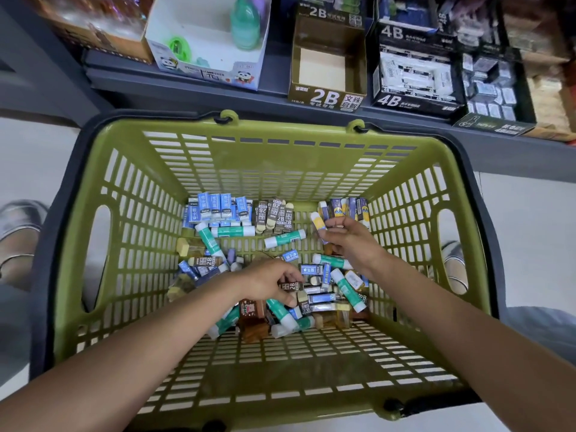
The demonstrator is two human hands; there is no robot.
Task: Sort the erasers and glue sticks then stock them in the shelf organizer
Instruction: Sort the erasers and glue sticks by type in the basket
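Note:
A green plastic basket (131,213) holds a pile of erasers and glue sticks. Blue erasers (218,208) stand in a row at the back left, brown 2B erasers (276,213) beside them, purple-and-yellow erasers (352,207) at the back right. Teal glue sticks (285,238) lie scattered among loose erasers. My left hand (268,280) reaches into the pile and pinches a brown 2B eraser (291,286). My right hand (352,241) holds a purple-and-yellow eraser (318,222) near the back right group.
A grey shelf (187,85) runs behind the basket. On it stand a 2B display box (327,73) with nothing visible inside, a 4B eraser box (414,82), a panda sharpener box (205,39) and further eraser boxes (492,88). Shoes (18,238) flank the basket.

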